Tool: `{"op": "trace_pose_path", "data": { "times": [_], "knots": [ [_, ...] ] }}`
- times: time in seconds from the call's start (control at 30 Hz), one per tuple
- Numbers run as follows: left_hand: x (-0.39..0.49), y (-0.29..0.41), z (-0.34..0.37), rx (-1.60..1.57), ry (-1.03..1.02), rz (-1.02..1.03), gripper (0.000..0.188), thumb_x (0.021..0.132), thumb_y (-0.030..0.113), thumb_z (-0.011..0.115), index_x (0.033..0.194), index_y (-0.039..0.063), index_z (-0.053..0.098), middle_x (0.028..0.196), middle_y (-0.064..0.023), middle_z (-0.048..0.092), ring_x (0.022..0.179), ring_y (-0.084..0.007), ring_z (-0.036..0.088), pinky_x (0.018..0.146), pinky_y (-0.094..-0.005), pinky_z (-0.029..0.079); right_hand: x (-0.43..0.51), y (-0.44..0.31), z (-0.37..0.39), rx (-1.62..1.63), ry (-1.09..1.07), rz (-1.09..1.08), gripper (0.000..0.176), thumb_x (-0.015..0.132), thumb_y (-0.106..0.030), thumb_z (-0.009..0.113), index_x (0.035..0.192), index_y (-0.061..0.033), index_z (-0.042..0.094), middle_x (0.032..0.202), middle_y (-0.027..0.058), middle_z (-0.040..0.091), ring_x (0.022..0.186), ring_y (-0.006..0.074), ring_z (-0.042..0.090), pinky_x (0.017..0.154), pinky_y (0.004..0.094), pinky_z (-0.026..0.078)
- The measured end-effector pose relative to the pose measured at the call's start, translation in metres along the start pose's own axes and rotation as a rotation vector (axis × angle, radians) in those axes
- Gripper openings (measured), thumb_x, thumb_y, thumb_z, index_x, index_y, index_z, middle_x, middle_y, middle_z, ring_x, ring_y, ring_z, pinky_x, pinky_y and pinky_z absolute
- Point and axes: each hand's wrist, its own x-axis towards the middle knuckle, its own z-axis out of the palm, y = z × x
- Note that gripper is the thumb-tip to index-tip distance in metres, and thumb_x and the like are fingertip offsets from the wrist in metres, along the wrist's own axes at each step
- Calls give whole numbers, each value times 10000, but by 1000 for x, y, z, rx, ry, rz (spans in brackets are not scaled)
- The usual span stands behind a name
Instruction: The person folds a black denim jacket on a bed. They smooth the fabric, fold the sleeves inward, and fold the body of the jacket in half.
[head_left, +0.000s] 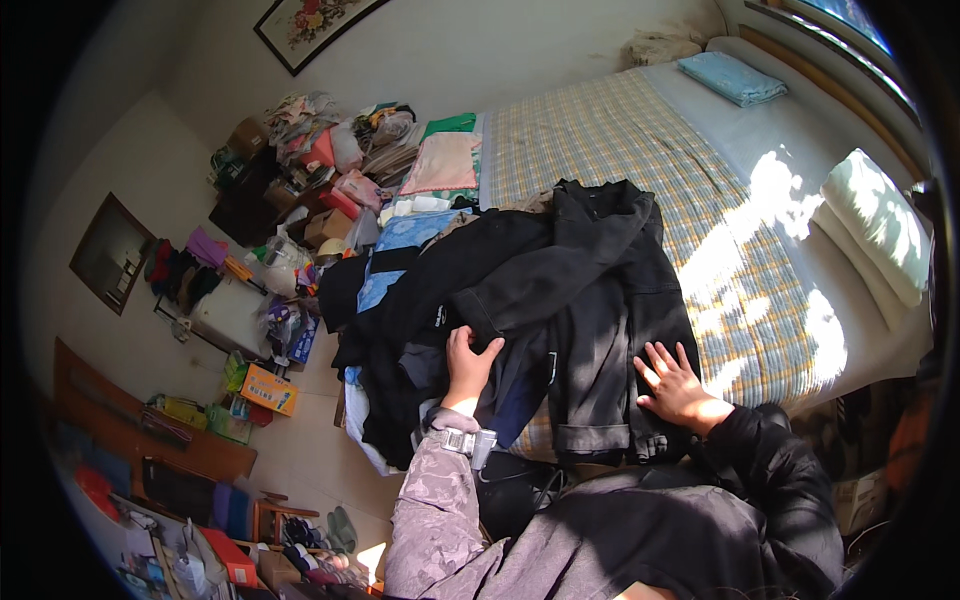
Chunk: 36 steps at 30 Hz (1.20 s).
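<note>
A black denim jacket (600, 300) lies spread on the near edge of the bed, its collar away from me and one sleeve folded across to the left. My right hand (671, 386) rests flat with fingers spread on the jacket's lower right part. At the cuff of the folded sleeve is my left hand (471, 367), its thumb and fingers apart; whether it pinches any cloth is hard to tell. More dark garments (405, 337) are heaped to the left, partly under the jacket, over a blue patterned cloth (405, 231).
A plaid sheet (585, 142) covers the bed. Folded white bedding (877, 225) lies at the right, a light-blue folded cloth (731, 77) at the far right. Boxes and bags crowd the left, including an orange box (268, 390). Green slippers (342, 529) stand on the floor.
</note>
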Motion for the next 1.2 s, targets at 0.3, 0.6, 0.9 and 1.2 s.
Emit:
{"op": "trace_pose_path", "data": {
  "times": [0.3, 0.6, 0.9, 1.2],
  "knots": [
    [65, 51, -23, -511, -63, 55, 237, 903, 180, 733, 1012, 6, 618, 945, -58, 649, 850, -198, 604, 776, -320, 492, 1, 2, 6, -16, -2, -1, 783, 967, -574, 497, 1573, -121, 297, 1632, 188, 251, 1525, 349, 201, 1209, 612, 97],
    [139, 167, -43, -1469, -186, -511, 230, 1019, 226, 583, 1125, 32, 648, 1095, -111, 716, 979, -252, 707, 926, -414, 561, 2, 4, 2, -12, -82, -12, 791, 979, -577, 473, 1592, -127, 253, 1649, 197, 198, 1534, 363, 162, 1207, 611, 94],
    [-63, 239, -31, -1084, -1351, -305, 584, 995, 204, 626, 1492, 16, 382, 1505, -149, 444, 1372, -242, 460, 1105, -393, 418, 51, 91, 4, 2039, 222, 405, 624, 1044, -532, 409, 1348, -12, 570, 1304, 127, 645, 1177, 302, 597, 1024, 449, 464],
    [-26, 195, 20, -376, -1307, -372, 325, 969, 232, 684, 1193, 3, 627, 951, -30, 695, 860, -78, 636, 758, -237, 528, 66, 116, 13, 1942, 112, 548, 610, 1008, -440, 551, 1376, 45, 507, 1364, 197, 585, 1215, 306, 578, 1028, 451, 457]
  ]
}}
